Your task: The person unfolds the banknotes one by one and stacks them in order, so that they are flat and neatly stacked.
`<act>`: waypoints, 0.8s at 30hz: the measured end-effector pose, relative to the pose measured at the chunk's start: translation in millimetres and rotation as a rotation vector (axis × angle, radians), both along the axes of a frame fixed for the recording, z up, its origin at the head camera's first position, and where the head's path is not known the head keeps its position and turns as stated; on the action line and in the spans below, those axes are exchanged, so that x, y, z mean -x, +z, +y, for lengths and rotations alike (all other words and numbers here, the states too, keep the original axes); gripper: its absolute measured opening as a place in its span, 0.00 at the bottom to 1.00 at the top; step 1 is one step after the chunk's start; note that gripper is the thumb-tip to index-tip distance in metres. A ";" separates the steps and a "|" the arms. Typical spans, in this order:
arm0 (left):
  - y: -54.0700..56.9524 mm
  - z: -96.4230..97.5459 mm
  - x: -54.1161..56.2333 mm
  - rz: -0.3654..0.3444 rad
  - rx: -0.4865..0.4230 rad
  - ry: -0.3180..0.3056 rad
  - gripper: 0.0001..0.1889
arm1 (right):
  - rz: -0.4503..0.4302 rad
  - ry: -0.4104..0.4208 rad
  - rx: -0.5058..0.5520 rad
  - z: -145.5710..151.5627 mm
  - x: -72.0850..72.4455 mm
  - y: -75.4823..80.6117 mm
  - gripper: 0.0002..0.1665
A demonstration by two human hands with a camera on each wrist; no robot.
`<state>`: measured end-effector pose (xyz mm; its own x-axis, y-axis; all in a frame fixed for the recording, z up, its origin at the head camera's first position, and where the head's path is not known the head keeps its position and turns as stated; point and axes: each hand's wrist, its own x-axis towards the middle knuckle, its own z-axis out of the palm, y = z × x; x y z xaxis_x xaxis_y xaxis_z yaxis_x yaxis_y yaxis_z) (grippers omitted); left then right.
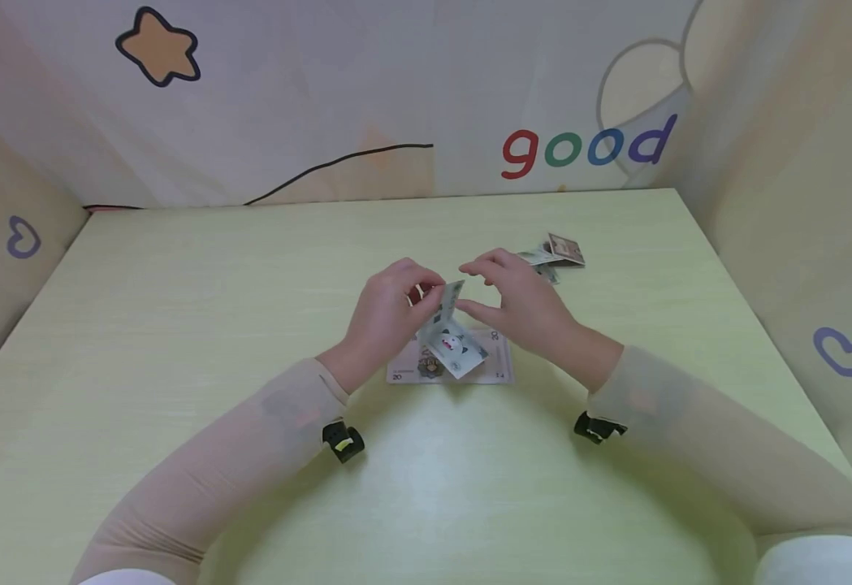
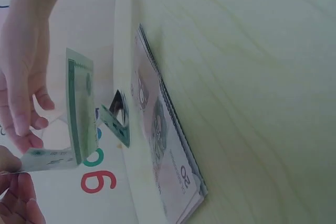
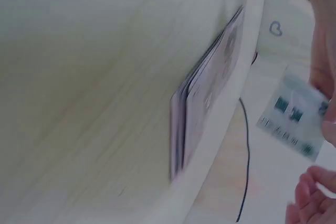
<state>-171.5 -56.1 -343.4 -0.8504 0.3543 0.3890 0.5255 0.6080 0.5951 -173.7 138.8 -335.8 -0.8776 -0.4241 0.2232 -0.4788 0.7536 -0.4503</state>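
Observation:
My left hand (image 1: pixel 392 317) pinches one end of a creased green paper banknote (image 1: pixel 456 349) between thumb and fingers. The note is bent along a fold, and its lower half carries a small cartoon face. Just right of it my right hand (image 1: pixel 524 305) hovers with fingers and thumb spread, holding nothing. Beneath the note lies a stack of pale purple banknotes (image 1: pixel 405 374) marked 20. The left wrist view has the folded note (image 2: pixel 81 111) above that stack (image 2: pixel 173 169). Seen from the right wrist, the stack's layered edges (image 3: pixel 181 129) are visible.
Behind my right hand sits a loose heap of folded notes (image 1: pixel 566 250), green and brown, partly hidden by the hand. The pale wooden table (image 1: pixel 214 309) meets printed fabric walls (image 1: pixel 309 89) at the back and both sides.

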 end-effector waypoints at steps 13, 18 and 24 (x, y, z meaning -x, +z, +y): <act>-2.0 -2.9 -4.6 -0.033 -0.054 0.047 0.07 | -0.129 -0.034 -0.432 -16.3 -22.8 5.4 0.51; -3.1 -4.4 -5.9 -0.044 -0.085 0.055 0.06 | -0.130 -0.018 -0.449 -14.9 -23.9 0.2 0.46; -4.2 -7.5 -8.8 -0.051 -0.135 0.034 0.06 | -0.133 -0.031 -0.473 -11.6 -21.0 -4.7 0.46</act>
